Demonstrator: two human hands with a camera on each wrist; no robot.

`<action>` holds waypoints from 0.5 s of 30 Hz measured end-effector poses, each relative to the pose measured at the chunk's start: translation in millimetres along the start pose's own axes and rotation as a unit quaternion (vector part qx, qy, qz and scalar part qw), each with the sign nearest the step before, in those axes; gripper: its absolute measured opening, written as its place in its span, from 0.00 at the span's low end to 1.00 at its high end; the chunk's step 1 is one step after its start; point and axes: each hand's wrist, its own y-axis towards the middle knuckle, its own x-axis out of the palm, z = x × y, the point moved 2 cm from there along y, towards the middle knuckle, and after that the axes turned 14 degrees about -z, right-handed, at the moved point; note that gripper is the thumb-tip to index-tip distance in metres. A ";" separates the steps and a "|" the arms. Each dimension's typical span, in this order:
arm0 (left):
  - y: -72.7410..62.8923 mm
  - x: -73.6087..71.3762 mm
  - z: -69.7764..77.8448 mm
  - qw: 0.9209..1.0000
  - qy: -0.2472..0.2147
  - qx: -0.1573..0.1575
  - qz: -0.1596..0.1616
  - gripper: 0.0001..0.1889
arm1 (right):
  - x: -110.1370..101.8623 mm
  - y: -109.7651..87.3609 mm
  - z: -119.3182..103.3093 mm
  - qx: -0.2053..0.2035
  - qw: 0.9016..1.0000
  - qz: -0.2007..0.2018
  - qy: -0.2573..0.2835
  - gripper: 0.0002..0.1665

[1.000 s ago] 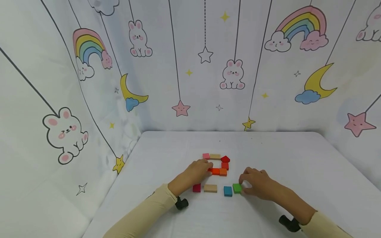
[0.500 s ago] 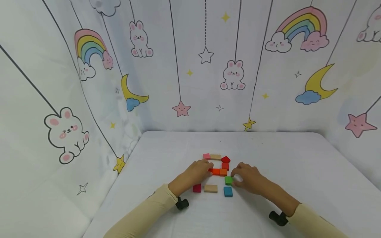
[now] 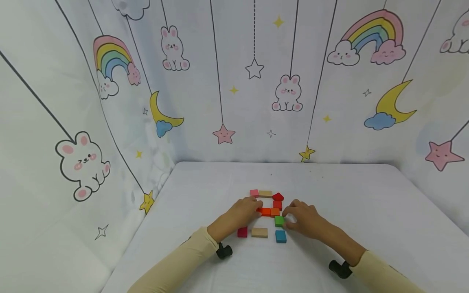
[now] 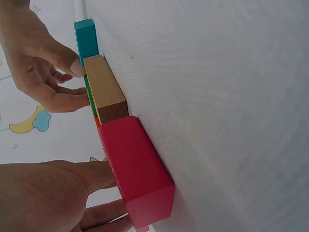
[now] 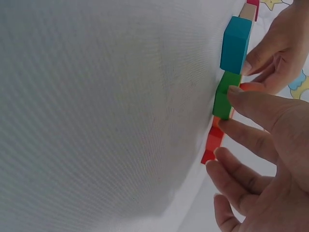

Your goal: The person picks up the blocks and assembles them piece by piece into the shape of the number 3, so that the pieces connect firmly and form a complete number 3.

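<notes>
My right hand [image 3: 302,217] pinches a green block [image 3: 279,221] between thumb and index finger, its other fingers loosely bent in the right wrist view. The green block lies against the front of an orange block [image 3: 275,212], with a blue block [image 3: 280,236] a small gap nearer me. At the left end of the middle row, my left hand [image 3: 244,209] has thumb and index finger around a red-orange block [image 3: 265,212], partly hiding it. In the left wrist view, a crimson block [image 4: 137,164] and a natural wood block [image 4: 104,84] stand in front of the hands.
Behind the middle row lie a pink block [image 3: 254,193], a wood block [image 3: 265,194], a red pentagonal block [image 3: 278,197] and a red block [image 3: 277,205]. White cloth covers the table [image 3: 348,195]. A patterned curtain [image 3: 198,101] hangs behind.
My right hand has slid the green block left and away from me, from beside the blue block to the orange block's front. The left hand has stayed in place.
</notes>
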 end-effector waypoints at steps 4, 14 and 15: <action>-0.1 0.0 -0.1 1.000 -0.002 -0.001 -0.003 0.15 | -1.1 0.6 -0.6 0.005 1.000 -0.002 0.001 0.17; -0.2 0.8 -0.9 1.000 -0.001 -0.001 -0.002 0.16 | -0.4 1.6 1.9 0.005 1.000 -0.003 0.003 0.18; -0.1 0.8 -1.0 1.000 -0.001 0.000 -0.001 0.16 | -0.8 0.9 2.0 0.004 1.000 -0.001 0.003 0.18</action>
